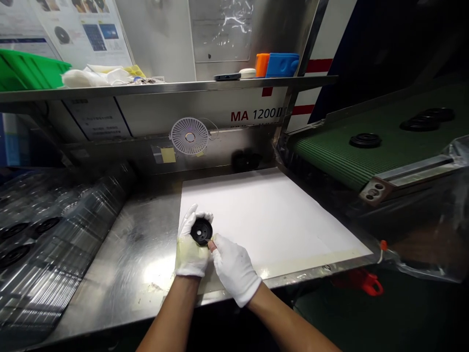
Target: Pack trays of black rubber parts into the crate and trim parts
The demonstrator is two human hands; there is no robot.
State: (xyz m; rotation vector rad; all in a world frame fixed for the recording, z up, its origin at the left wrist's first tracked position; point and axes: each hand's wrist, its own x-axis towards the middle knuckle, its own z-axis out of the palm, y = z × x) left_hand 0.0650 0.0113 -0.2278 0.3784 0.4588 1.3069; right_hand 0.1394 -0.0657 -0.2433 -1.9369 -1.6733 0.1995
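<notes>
My left hand (193, 249), in a white glove, is wrapped round a round black plastic part (201, 231) with a pale hole near its middle. The part's dished face is turned up toward me, above the near left of a white sheet (278, 220). At the part's lower right edge is my right hand (234, 266), gloved too, with one bare fingertip showing through the glove. Its fingers are closed together by the rim. Whatever they hold, if anything, is too small to make out.
Clear plastic trays (91, 220) with black round parts stand at the left. A green conveyor belt (330, 151) on the right carries several black parts (365, 140). Behind the metal table (135, 230) are a small fan (189, 137) and a shelf (183, 88) with a green bin (31, 71).
</notes>
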